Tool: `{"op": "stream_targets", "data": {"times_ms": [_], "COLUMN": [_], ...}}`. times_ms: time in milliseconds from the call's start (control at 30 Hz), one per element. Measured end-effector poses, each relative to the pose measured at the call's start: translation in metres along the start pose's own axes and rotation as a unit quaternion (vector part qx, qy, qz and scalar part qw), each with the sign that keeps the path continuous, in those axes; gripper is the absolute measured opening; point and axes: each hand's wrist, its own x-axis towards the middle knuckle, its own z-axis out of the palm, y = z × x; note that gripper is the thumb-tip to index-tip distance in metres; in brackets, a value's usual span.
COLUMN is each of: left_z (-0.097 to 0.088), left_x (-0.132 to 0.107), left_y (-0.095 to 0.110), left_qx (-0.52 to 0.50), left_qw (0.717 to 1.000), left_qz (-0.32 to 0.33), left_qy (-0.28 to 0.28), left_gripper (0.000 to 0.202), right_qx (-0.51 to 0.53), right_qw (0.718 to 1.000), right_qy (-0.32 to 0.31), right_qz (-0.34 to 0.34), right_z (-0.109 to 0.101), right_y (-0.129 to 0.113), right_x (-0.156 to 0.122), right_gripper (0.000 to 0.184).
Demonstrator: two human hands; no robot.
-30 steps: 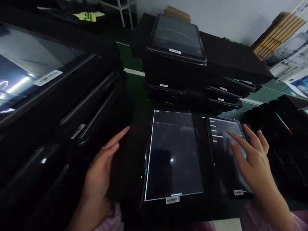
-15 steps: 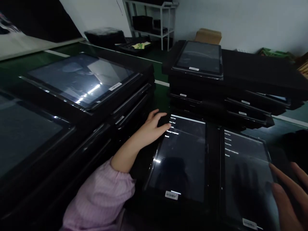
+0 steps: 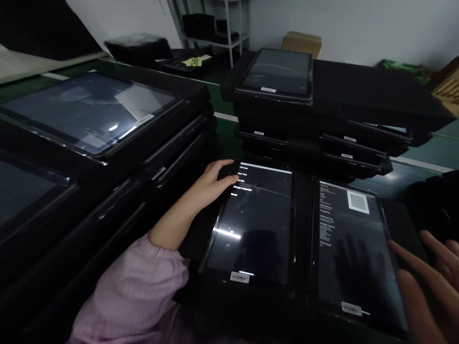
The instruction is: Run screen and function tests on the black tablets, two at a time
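Note:
A tablet (image 3: pixel 260 224) in clear wrap lies in front of me, its dark screen lit with a short white menu and a barcode sticker at its lower edge. My left hand (image 3: pixel 215 181) rests at its upper left edge, fingers apart, with the thumb on the screen by the menu lines. To the right lies a second tablet (image 3: pixel 347 267), showing lines of small text and a QR code (image 3: pixel 357 202). Beside its right edge is my right hand (image 3: pixel 426 282), fingers spread and holding nothing; the lower part is cut off by the frame.
Stacked black trays with tablets rise at the left, topped by a large tablet (image 3: pixel 96 110). Another stack (image 3: pixel 358 91) stands behind, with a tablet (image 3: pixel 278 71) on top. Farther back are a cardboard box (image 3: pixel 301 44) and a metal shelf (image 3: pixel 229 28).
The right tablet's screen has switched from the menu to a text page with a QR code. The whole view has shifted slightly; both hands stay by their tablets.

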Motion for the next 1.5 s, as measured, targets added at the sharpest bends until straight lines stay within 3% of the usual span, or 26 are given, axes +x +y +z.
{"op": "stream_targets", "data": {"times_ms": [133,267,367,633,833,967,1133,1333,1500], "left_z": [-0.001,-0.002,-0.003,-0.006,-0.007,-0.005,-0.006,-0.021,-0.015], "left_x": [-0.003,-0.007,-0.008,-0.004,-0.003,-0.004,-0.004,0.007,0.022], "left_y": [-0.005,-0.007,-0.008,-0.017,-0.019,-0.015,-0.008,0.005,0.014], "left_qx": [-0.031,-0.052,-0.034,0.059,0.083,0.125,0.152,0.078,0.048], "left_qw": [0.999,0.999,0.999,0.996,0.994,0.990,0.987,0.993,0.995], "left_qz": [-0.004,-0.013,0.010,0.058,0.064,0.061,0.036,-0.024,-0.022], "left_qy": [0.004,0.002,0.024,0.016,0.012,-0.003,-0.032,-0.085,-0.081], "left_gripper": [0.065,0.063,0.057,0.056,0.057,0.065,0.094,0.079,0.070], "right_qx": [0.052,0.073,0.066,0.046,0.060,0.068,0.051,0.060,0.045], "right_qw": [0.991,0.972,0.965,0.996,0.997,0.996,0.991,0.986,0.986], "right_qy": [-0.064,-0.151,-0.172,-0.043,-0.045,-0.041,-0.078,-0.096,-0.078], "right_qz": [-0.102,-0.164,-0.188,-0.056,-0.008,-0.044,-0.095,-0.121,-0.138], "right_z": [0.005,0.015,0.017,-0.001,-0.008,0.000,0.026,0.049,0.060], "right_y": [-0.018,-0.034,-0.042,-0.009,0.007,0.013,0.018,0.025,0.048], "right_x": [0.006,0.009,0.011,0.019,0.033,0.050,0.070,0.073,0.064], "right_gripper": [0.057,0.043,0.037,0.022,0.029,0.026,0.043,0.041,0.044]}}
